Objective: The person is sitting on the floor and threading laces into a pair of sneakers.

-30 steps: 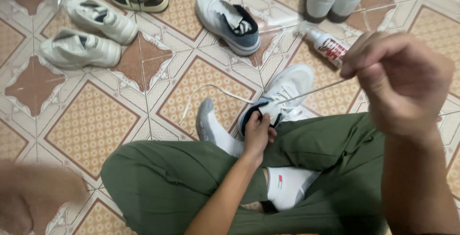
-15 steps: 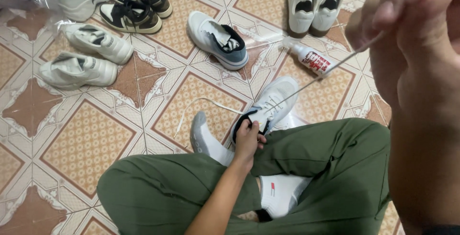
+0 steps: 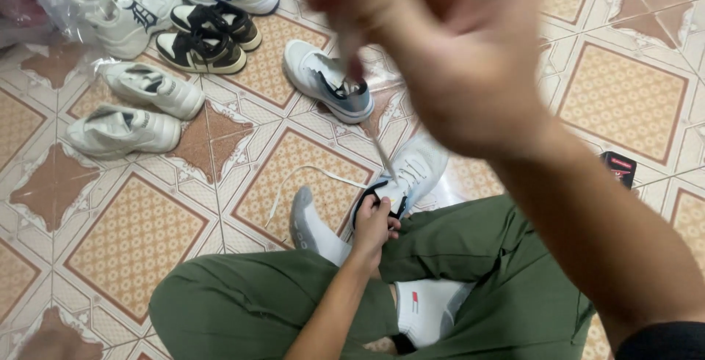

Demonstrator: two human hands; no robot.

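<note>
I sit cross-legged on a tiled floor in green trousers and white socks. A white sneaker with a dark collar lies in front of my legs. My left hand grips it at the heel opening. My right hand is raised close to the camera, large and blurred, pinching a white shoelace that runs taut down to the sneaker's eyelets. The lace's other end trails loose across the floor to the left.
Several other shoes lie on the floor behind: a white and blue sneaker, two white sneakers, a black and white pair, and white shoes in a plastic bag. A small dark object sits at the right.
My right hand has risen toward the camera and moved left, drawing the lace up longer. It now hides the bottle and white pair at the back. My left hand stays on the sneaker.
</note>
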